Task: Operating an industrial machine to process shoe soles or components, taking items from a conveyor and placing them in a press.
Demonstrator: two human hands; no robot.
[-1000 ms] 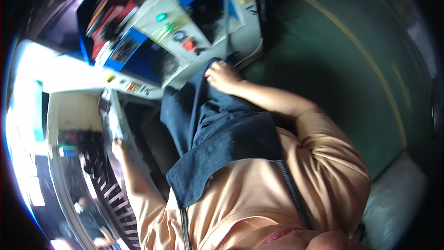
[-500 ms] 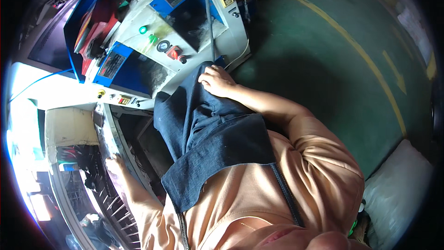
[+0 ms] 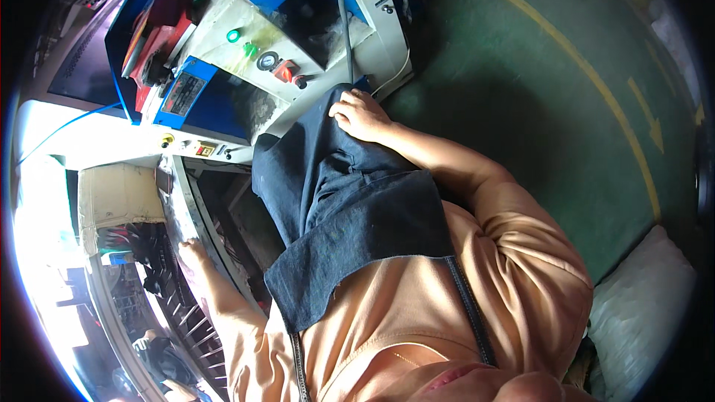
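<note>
My right hand (image 3: 361, 115) rests on my knee, on the dark blue denim apron (image 3: 357, 216). Its fingers are loosely bent and slightly apart, with nothing held in them. Down at the left, my left hand (image 3: 195, 253) lies against a pale metal rail (image 3: 179, 205) beside the machine. Its fingers look short and partly turned from view, so their grip is unclear, and no object shows in it. The apron hangs from dark straps over my tan shirt and covers my lap.
Ahead stands a white and blue machine (image 3: 246, 37) with a gauge (image 3: 268, 61), green buttons and a red knob (image 3: 284, 71). A cream padded block (image 3: 119, 195) is at the left, above a rack of thin rods (image 3: 195, 327). A whitish sack (image 3: 644, 313) lies at the right.
The whole view has shifted a little, with the machine now slightly higher and farther right. Both hands stay in the same places on the knee and the rail.
</note>
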